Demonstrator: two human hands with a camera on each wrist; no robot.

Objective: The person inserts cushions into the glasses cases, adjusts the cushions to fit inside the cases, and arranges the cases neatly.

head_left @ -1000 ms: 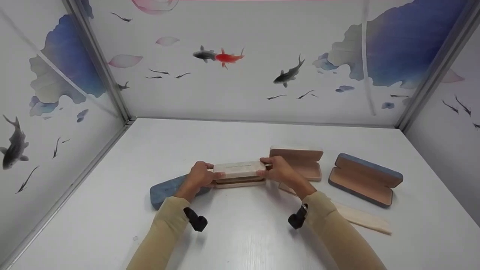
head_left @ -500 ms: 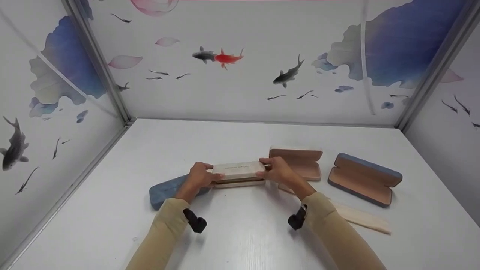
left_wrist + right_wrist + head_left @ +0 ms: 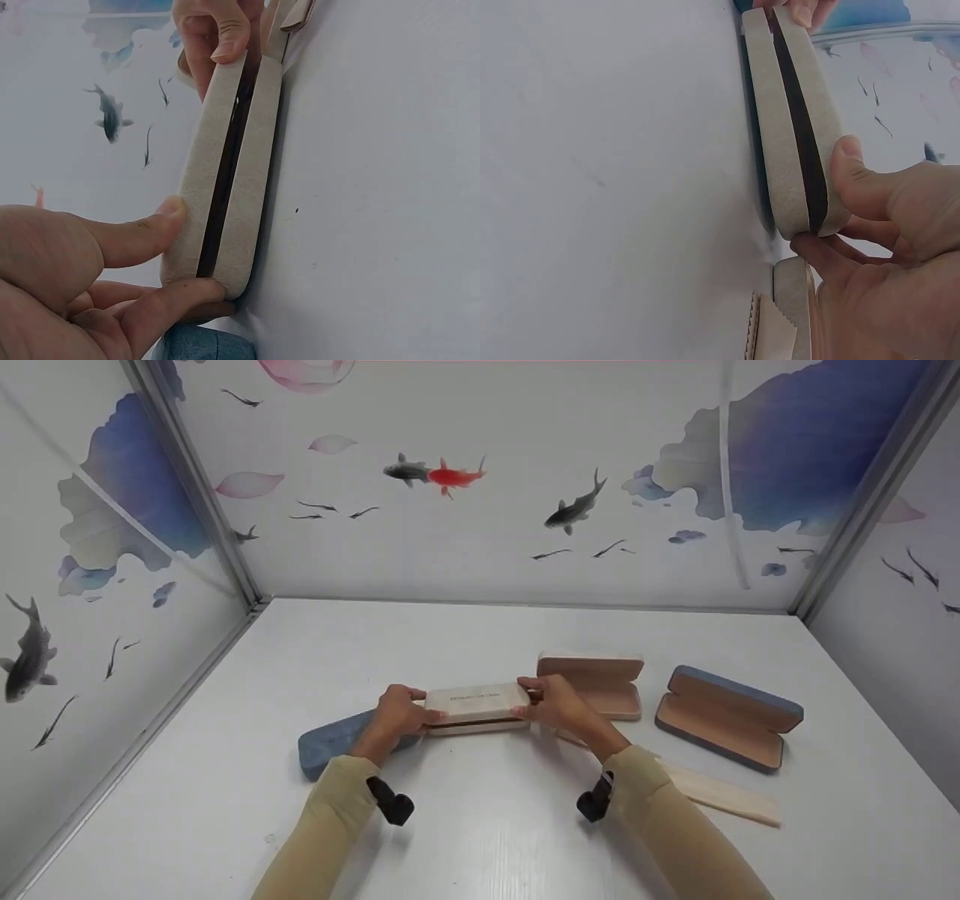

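A cream glasses case (image 3: 477, 703) with small print on its lid sits at mid-table, its lid nearly down. A narrow dark gap runs along its front, clear in both wrist views. My left hand (image 3: 397, 714) grips the left end, thumb (image 3: 166, 217) on the lid and fingers around the end. At the other end, my right hand (image 3: 561, 706) holds the case the same way, thumb (image 3: 849, 161) against the lid. What lies inside cannot be made out. A blue glasses case (image 3: 324, 746), lid down, lies partly hidden behind my left hand.
Just beyond my right hand stands a cream glasses case (image 3: 589, 669) with its lid up and brown lining. Farther right is a blue glasses case (image 3: 724, 731), also with lid raised. A pale folded cloth (image 3: 724, 795) lies partly beneath the right forearm. Printed walls enclose the white table (image 3: 480, 840).
The lid of the held cream case has come down, so its front gap is narrower. Both hands keep their places at its ends.
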